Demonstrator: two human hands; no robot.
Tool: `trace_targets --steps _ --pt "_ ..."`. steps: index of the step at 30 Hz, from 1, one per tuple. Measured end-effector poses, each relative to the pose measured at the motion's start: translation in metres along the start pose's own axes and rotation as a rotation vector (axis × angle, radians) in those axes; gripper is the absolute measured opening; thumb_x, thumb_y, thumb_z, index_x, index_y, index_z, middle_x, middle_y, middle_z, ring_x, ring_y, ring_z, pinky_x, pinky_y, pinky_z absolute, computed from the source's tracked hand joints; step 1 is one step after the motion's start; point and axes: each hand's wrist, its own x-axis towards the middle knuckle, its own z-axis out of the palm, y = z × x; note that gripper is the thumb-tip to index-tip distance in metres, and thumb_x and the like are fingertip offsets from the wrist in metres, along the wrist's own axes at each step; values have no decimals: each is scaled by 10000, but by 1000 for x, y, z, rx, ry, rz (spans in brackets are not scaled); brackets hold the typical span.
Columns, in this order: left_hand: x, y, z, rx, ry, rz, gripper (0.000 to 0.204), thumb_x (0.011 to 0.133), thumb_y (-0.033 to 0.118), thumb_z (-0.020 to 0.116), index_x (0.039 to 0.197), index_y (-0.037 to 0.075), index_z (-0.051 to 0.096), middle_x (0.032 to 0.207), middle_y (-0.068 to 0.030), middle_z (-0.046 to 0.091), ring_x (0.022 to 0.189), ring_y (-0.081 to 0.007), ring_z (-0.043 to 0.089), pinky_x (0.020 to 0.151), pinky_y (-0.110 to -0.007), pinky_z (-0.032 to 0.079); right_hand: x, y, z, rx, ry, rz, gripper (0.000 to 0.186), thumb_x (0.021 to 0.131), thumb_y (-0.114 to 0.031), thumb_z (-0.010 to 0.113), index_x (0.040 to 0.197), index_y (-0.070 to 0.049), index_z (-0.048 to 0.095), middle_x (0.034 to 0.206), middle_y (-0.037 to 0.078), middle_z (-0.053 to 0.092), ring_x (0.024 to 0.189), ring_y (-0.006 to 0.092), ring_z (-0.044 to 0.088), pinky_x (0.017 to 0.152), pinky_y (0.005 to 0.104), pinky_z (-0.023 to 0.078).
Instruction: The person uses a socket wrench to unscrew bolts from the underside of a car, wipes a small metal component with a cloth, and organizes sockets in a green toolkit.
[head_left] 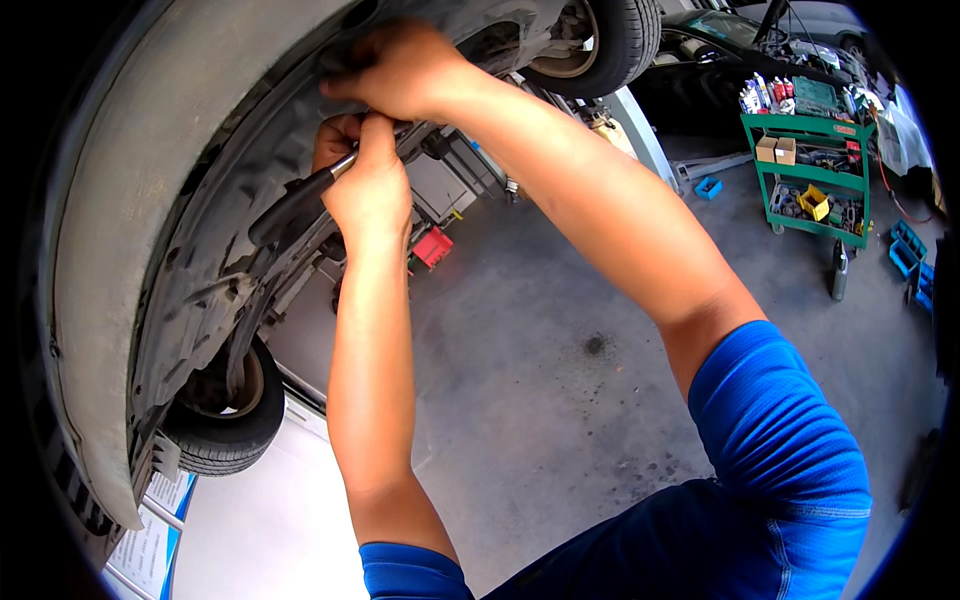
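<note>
The left hand (368, 185) is clamping its fingers on the tool (298, 205), under the car (105, 250); the right hand's (405, 72) grip I cannot tell. Both are reaching up, seemingly because the car is standing overhead.

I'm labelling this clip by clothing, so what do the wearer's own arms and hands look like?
The left hand and right hand are both bare, with no gloves or watch visible. The left sleeve and right sleeve are bright blue and short; the right one is creased, with pale stitching along a seam.
</note>
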Motion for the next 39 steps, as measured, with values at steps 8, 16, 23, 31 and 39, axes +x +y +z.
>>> trace_targets --steps 8,16,23,31,39 --pt "-4 7 2 -8 -17 87 191 816 39 600 690 95 468 638 -2 522 498 -44 398 467 -199 308 -10 0 -1 202 -84 60 499 807 -453 625 922 32 645 780 99 651 746 205 621 653 331 493" --pt "4 -6 11 -45 -32 156 191 824 57 615 700 121 485 679 33 539 531 -22 391 487 -182 267 9 31 28 1240 -172 379 621 775 -606 549 1027 -49 651 877 136 664 826 255 633 730 341 502" --pt "2 3 4 125 -11 143 212 819 67 623 693 126 463 647 53 480 520 -3 334 487 -181 249 11 18 9 -4 96 -82 551 726 -555 591 788 -14 671 805 205 625 765 352 600 708 385 481" --pt "-7 14 9 356 -38 191 249 840 68 612 686 50 417 669 14 461 630 -65 449 613 -224 394 -7 19 10 1150 -218 393 348 828 -278 662 970 38 623 867 81 641 768 139 566 639 287 468" --pt "-214 -56 17 254 96 -342 270 943 310 488 792 91 442 613 32 432 501 -32 367 428 -214 286 -258 81 22 1379 -354 597 443 933 -313 511 1257 -10 489 1059 44 573 960 129 509 844 277 424"
